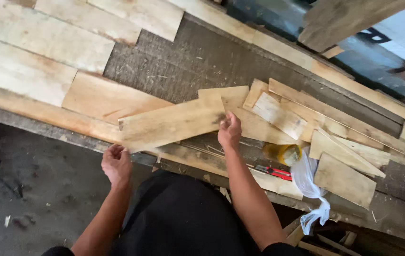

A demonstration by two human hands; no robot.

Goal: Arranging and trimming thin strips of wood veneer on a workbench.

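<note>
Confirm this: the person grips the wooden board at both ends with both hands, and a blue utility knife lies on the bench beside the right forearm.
Wrong in one respect: the head view shows the utility knife is red, not blue. Both hands, left hand and right hand, do hold the wooden board.

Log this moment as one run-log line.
left hand: grips plank near end | right hand: grips far end | plank: held over workbench | nearby: offcuts, tape roll, red cutter
</note>
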